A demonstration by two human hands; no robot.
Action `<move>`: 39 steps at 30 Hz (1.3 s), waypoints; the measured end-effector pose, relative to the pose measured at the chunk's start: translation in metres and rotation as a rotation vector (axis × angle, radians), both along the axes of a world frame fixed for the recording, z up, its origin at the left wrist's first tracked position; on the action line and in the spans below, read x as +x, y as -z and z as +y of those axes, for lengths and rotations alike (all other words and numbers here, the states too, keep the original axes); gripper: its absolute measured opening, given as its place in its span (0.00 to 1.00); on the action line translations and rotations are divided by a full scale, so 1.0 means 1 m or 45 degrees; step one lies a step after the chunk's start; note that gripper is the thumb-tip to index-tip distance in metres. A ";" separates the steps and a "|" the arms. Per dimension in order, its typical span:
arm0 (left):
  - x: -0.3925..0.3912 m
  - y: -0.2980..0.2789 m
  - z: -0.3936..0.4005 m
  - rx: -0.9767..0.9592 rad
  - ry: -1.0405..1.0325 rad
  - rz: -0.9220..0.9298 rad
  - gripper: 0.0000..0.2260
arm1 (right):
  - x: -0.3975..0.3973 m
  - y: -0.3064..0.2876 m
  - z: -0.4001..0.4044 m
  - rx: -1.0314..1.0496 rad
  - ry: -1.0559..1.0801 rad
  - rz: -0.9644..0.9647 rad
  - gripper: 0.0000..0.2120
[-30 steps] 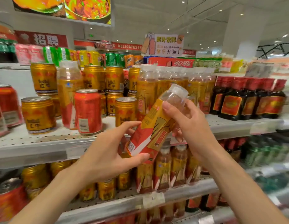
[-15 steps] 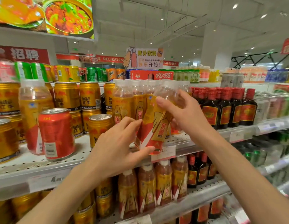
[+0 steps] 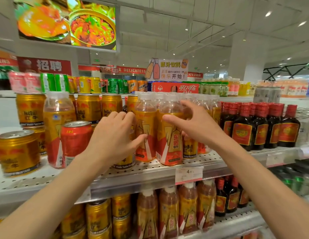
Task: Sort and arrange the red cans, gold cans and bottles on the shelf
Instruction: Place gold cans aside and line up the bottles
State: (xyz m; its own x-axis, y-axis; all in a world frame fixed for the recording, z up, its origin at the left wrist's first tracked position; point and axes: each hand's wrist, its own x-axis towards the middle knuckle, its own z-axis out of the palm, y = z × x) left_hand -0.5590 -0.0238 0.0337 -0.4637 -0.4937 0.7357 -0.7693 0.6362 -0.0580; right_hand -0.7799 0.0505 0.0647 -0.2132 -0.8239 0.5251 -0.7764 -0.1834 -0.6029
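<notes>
An orange-labelled clear bottle [image 3: 171, 140] stands upright at the front of the perforated shelf [image 3: 146, 171], beside a matching bottle [image 3: 145, 123]. My right hand [image 3: 196, 126] hovers just right of it, fingers spread, holding nothing. My left hand [image 3: 114, 137] is left of the bottles with curled fingers, its thumb against the second bottle, in front of a gold can [image 3: 123, 163]. A red can [image 3: 76, 137] and another orange bottle [image 3: 57, 121] stand among gold cans [image 3: 18, 152] on the left.
Dark bottles with red caps [image 3: 241, 131] fill the shelf's right part. A gold can [image 3: 190, 149] sits behind the placed bottle. More gold cans and orange bottles [image 3: 169, 213] line the lower shelf. A price tag [image 3: 188, 175] hangs on the shelf edge.
The bottle I held tilted in both hands now stands upright on the shelf. My right hand has let go and opened; my left hand has slid off its base.
</notes>
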 end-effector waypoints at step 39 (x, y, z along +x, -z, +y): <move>-0.024 0.015 0.000 0.010 -0.265 -0.019 0.38 | -0.045 0.032 0.054 -0.133 0.123 -0.026 0.20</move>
State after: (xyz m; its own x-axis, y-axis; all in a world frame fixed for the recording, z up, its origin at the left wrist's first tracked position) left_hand -0.5835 -0.0238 0.0188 -0.3621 -0.5854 0.7254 -0.8833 0.4641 -0.0664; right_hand -0.8246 0.1044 0.0330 -0.3003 -0.7402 0.6016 -0.7813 -0.1709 -0.6003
